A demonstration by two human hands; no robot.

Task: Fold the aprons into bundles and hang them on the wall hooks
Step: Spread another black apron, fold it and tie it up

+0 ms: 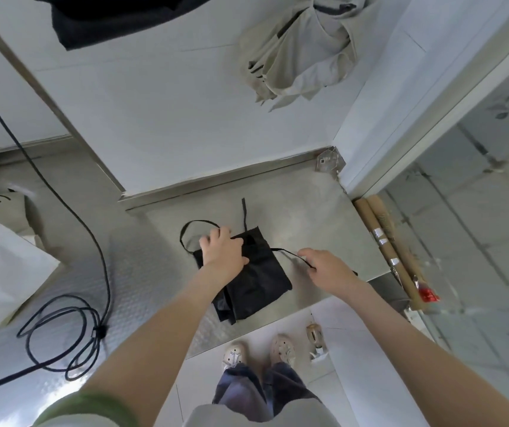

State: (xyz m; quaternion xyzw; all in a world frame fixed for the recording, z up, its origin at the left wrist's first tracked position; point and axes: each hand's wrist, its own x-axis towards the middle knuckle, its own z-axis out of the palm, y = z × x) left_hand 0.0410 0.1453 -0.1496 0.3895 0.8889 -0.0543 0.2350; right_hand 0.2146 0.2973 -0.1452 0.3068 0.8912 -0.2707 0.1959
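Note:
A black apron [258,285], folded into a small rectangle, lies on the steel counter [314,223]. My left hand [223,248] presses on its upper left corner, fingers curled over the edge by the neck loop [191,226]. My right hand [324,266] pinches a thin black tie strap [290,254] that runs from the apron to the right. Another strap [244,214] lies pointing toward the wall. A beige apron [296,53] hangs bundled on the white wall above. A dark garment [117,20] hangs at the upper left.
A black cable [68,331] lies coiled on the counter at left, next to a white bag [1,272]. Cardboard tubes [391,251] lean at the counter's right edge by a glass door [475,211]. My feet stand on the tiled floor below.

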